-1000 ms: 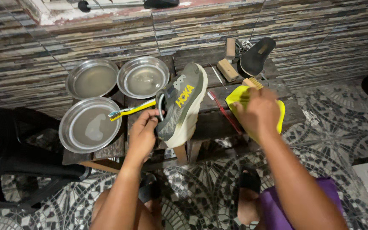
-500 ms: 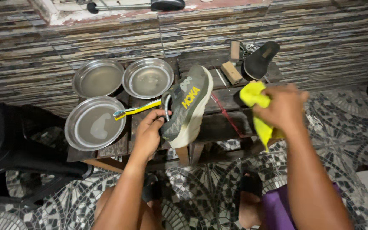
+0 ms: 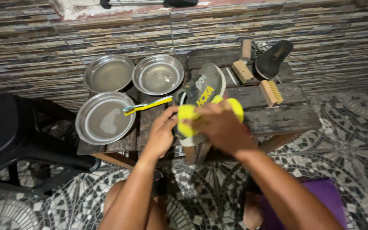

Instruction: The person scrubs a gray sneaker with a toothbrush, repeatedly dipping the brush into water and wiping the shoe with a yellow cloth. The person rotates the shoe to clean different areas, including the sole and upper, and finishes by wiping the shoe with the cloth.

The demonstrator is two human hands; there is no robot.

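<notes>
A grey sports shoe (image 3: 203, 87) with a pale sole and yellow lettering stands on a low wooden table (image 3: 277, 115). My left hand (image 3: 163, 132) grips the shoe at its near end. My right hand (image 3: 220, 125) presses a yellow cloth (image 3: 188, 115) against the shoe's side, covering its lower part. A yellow toothbrush (image 3: 148, 104) lies across the rim of the nearest metal pan (image 3: 105, 117), just left of my left hand.
Two more metal pans (image 3: 109, 73) (image 3: 158, 73) hold water at the back. Wooden scrub brushes (image 3: 271, 93) (image 3: 242, 70) and a black insole (image 3: 273, 57) lie to the right. A black plastic stool (image 3: 18, 136) stands at left, and a tiled wall rises behind.
My right hand brought the yellow cloth from the right side of the table onto the shoe. The left hand kept its hold on the shoe.
</notes>
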